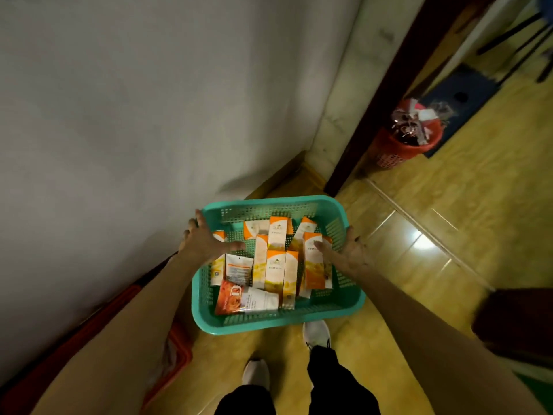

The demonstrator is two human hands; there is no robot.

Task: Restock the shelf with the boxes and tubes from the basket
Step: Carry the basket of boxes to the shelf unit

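Observation:
I hold a teal plastic basket (270, 322) in front of me, above the floor and my feet. My left hand (206, 241) grips its left rim, fingers outside and thumb inside. My right hand (350, 253) grips the right rim the same way. Inside lie several orange-and-white boxes (275, 272), some upright and some leaning. A white tube (261, 299) lies along the near wall beside a red-orange packet with a rose print (229, 298). No shelf is in view.
A white wall (119, 115) runs close on my left, with a red crate (178, 350) at its foot. A dark door frame (374, 100) stands ahead, and a full red waste bin (402, 142) beyond it. Dark furniture (514, 322) stands at right on the yellow tiled floor.

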